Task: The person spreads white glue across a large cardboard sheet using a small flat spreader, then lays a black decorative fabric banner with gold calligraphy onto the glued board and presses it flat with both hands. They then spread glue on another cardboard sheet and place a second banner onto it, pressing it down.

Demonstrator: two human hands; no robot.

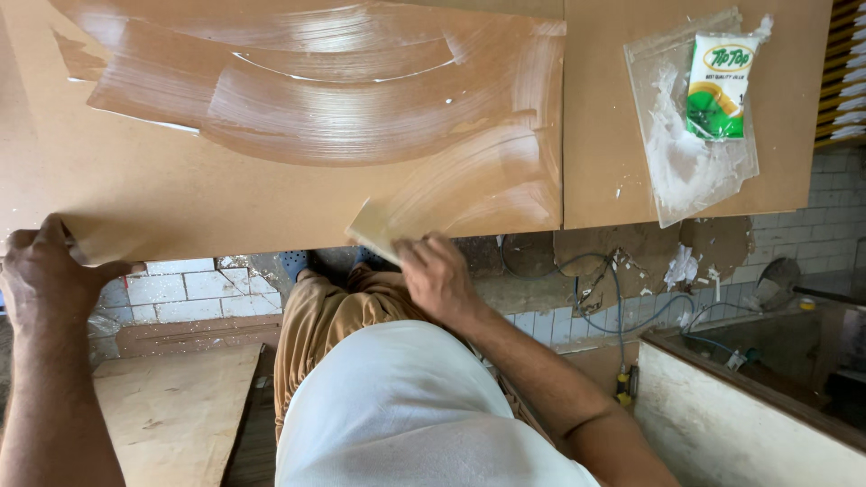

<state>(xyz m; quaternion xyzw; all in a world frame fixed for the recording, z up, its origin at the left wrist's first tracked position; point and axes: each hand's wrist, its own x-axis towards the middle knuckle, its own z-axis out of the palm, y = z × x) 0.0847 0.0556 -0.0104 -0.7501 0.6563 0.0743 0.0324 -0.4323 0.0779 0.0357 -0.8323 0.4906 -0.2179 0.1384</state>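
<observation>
Board [180,194] edge — left hand [45,271] grips, right hand [437,275] scrapes.

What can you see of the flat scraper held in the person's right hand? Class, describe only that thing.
The scraper is a small, thin, flat card, pale cream, looking like plastic or laminate. It lies tilted against the near edge of the brown board, at the end of sweeping whitish glue streaks. The right hand pinches its near end with the fingertips; part of it is hidden beneath them. Its far corner rests on the board's wet sheen.
</observation>
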